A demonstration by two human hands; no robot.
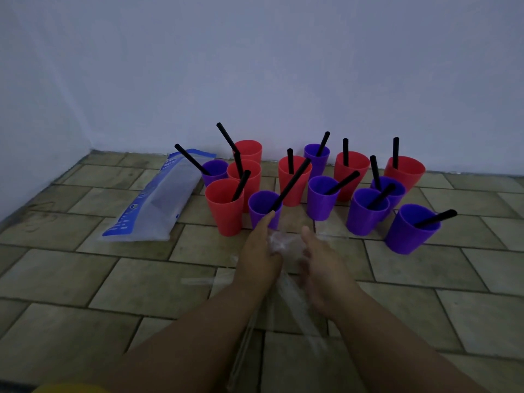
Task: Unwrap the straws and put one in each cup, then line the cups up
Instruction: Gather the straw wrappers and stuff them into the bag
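Observation:
Several red and purple cups stand in a loose cluster on the tiled floor by the wall, each with a black straw in it. Nearest my hands are a purple cup with a long straw and a red cup. My left hand and my right hand are close together just in front of the cups, both gathering crumpled clear straw wrappers. The left fingertips touch the near purple cup's wall.
A blue and clear straw bag lies flat to the left of the cups. More clear wrappers lie on the floor tiles under and around my forearms. A white wall rises right behind the cups.

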